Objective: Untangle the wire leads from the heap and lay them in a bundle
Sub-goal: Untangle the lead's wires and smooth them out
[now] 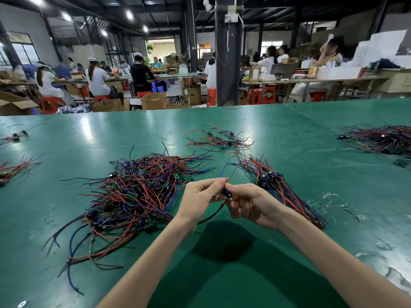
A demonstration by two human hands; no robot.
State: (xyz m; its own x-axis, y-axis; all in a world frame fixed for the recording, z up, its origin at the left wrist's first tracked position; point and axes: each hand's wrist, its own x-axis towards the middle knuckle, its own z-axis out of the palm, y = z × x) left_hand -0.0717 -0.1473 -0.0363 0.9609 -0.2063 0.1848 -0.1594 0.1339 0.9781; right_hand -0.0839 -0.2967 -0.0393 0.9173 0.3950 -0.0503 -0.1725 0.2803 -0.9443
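Note:
A tangled heap (pixel 135 192) of red, blue and black wire leads with small green boards lies on the green table (pixel 222 274), left of centre. To the right lies a straightened bundle (pixel 280 187) of leads, all pointing the same way. Between them, above the table, my left hand (pixel 200 196) and my right hand (pixel 249 203) pinch one wire lead (pixel 227 193) by its small dark component. Its red and blue ends stick up past my fingers, and its red and black tail hangs down toward my left wrist.
A loose scatter of leads (pixel 220 138) lies farther back at centre. Another large pile (pixel 382 138) sits at the far right, and small clusters (pixel 13 167) lie along the left edge. Clear tape scraps (pixel 329 203) are stuck right of the bundle. People work at benches beyond the table.

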